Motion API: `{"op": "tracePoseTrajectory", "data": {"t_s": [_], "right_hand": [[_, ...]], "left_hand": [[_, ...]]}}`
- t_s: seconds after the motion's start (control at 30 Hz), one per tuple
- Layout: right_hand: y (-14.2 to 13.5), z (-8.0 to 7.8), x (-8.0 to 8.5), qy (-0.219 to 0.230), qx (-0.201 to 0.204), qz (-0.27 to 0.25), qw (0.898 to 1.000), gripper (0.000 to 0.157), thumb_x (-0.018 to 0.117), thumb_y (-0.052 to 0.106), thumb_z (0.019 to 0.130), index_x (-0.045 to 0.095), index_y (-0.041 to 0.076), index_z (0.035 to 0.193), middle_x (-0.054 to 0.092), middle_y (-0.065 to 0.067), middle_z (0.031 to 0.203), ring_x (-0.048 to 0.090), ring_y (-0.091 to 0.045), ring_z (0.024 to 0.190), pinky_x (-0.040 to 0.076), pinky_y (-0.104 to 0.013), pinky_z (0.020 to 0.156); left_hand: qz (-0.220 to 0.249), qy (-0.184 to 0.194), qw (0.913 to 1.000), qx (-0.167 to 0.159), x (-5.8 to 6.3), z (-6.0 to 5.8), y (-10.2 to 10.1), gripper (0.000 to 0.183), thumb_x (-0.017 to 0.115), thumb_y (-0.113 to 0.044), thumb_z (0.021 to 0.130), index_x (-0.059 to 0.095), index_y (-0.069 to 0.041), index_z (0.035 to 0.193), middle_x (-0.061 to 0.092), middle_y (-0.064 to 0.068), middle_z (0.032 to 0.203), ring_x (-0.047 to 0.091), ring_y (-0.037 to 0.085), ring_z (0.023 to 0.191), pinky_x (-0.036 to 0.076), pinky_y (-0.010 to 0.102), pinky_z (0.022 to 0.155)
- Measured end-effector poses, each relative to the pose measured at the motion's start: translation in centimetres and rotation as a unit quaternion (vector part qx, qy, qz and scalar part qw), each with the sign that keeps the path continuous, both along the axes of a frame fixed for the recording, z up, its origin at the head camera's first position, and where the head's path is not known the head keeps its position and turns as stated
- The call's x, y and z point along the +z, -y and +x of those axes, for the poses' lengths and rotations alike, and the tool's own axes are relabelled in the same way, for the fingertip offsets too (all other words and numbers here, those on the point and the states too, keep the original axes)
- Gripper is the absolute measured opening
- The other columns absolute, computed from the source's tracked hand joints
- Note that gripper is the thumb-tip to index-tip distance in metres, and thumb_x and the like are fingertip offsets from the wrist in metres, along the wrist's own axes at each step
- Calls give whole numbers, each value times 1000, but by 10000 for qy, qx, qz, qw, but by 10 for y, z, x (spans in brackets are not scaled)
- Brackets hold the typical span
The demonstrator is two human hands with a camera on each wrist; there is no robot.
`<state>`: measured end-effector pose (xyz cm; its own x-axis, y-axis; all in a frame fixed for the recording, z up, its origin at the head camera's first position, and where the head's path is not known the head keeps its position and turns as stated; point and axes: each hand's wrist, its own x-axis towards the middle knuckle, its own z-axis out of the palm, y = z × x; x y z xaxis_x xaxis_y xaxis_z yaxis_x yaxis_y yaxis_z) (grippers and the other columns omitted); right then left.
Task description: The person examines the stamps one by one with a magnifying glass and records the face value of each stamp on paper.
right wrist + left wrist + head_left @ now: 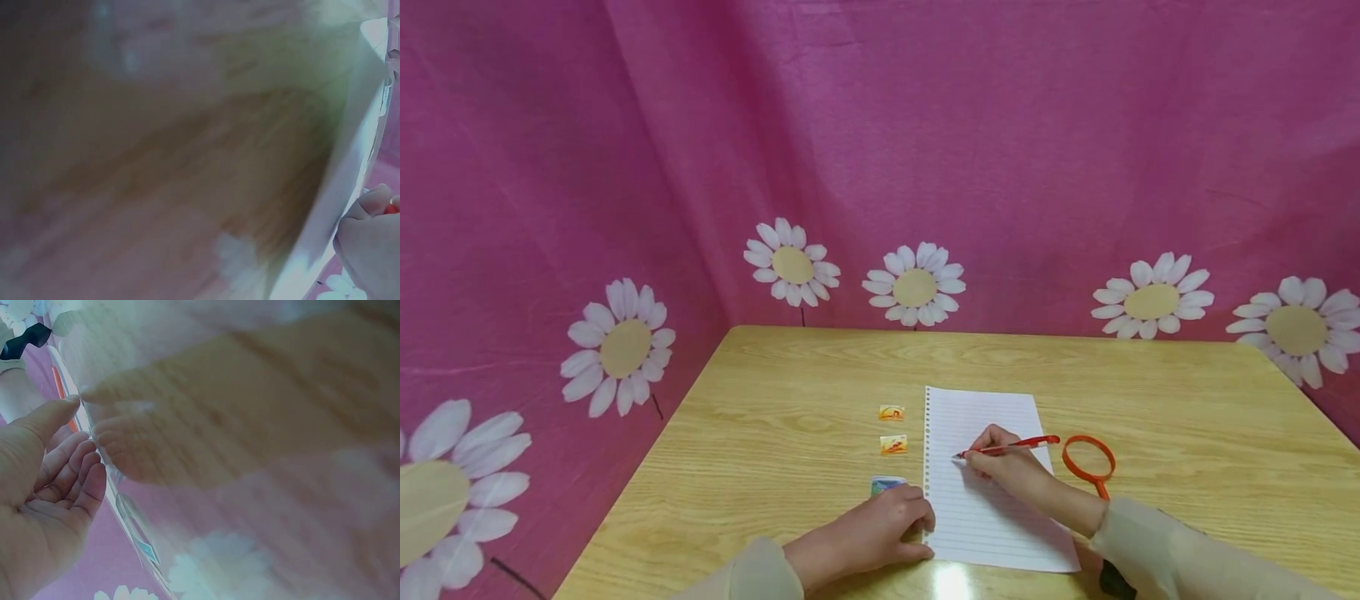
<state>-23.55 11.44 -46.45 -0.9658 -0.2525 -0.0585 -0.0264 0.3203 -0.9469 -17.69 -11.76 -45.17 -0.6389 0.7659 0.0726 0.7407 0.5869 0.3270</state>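
My right hand [1011, 471] pinches a red pen [1033, 442], its tip at the left part of a white lined sheet [985, 408] with punched holes down the left side. In the right wrist view, only part of that hand [372, 234] and a bit of red show at the right edge. My left hand [887, 527] rests at the sheet's lower left edge with fingers loosely bent. The left wrist view shows this hand [53, 481] with its fingertips at the table surface and nothing in its palm. A small blue-green card [887, 482] is partly hidden behind it.
Two small yellow-orange cards, an upper one [892, 412] and a lower one [893, 445], lie left of the sheet. A red-orange magnifying glass [1102, 488] lies to its right, partly under my right sleeve. A dark object [1117, 581] shows below that sleeve. Pink flowered cloth [1000, 167] hangs behind the wooden table [760, 433].
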Motion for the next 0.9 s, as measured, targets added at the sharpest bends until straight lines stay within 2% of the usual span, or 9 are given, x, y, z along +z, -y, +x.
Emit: {"op": "tracePoseTrajectory", "data": {"t_s": [0.2, 0.4, 0.63, 0.9], "right_hand": [[2, -2, -1, 250, -248, 65, 9994, 13, 64, 9, 85, 54, 2, 88, 56, 5, 66, 52, -7, 63, 43, -20, 59], [4, -3, 0, 176, -354, 128, 9991, 12, 64, 9, 85, 53, 2, 86, 57, 4, 65, 52, -7, 62, 43, -19, 58], [5, -3, 2, 112, -201, 182, 9996, 14, 63, 10, 85, 51, 4, 84, 55, 5, 64, 49, -5, 62, 41, -18, 59], [5, -3, 1, 98, -122, 354, 9993, 13, 62, 8, 83, 50, 4, 81, 54, 4, 64, 46, -6, 61, 38, -18, 58]], "left_hand": [[-19, -74, 10000, -13, 0, 1, -1, 18, 75, -29, 86, 66, -15, 93, 53, -9, 84, 41, -3, 79, 35, 6, 70], [-17, -113, 9999, -21, 0, 0, -1, 18, 75, -29, 86, 66, -14, 93, 54, -9, 84, 42, -2, 79, 36, 7, 71], [9, -248, 9997, -74, 0, 0, 0, 18, 76, -28, 85, 66, -14, 93, 55, -8, 85, 42, -2, 79, 35, 6, 72], [3, -174, 9998, -122, 1, 1, 1, 18, 75, -28, 86, 66, -13, 93, 57, -7, 87, 41, -2, 78, 35, 5, 71]]}}
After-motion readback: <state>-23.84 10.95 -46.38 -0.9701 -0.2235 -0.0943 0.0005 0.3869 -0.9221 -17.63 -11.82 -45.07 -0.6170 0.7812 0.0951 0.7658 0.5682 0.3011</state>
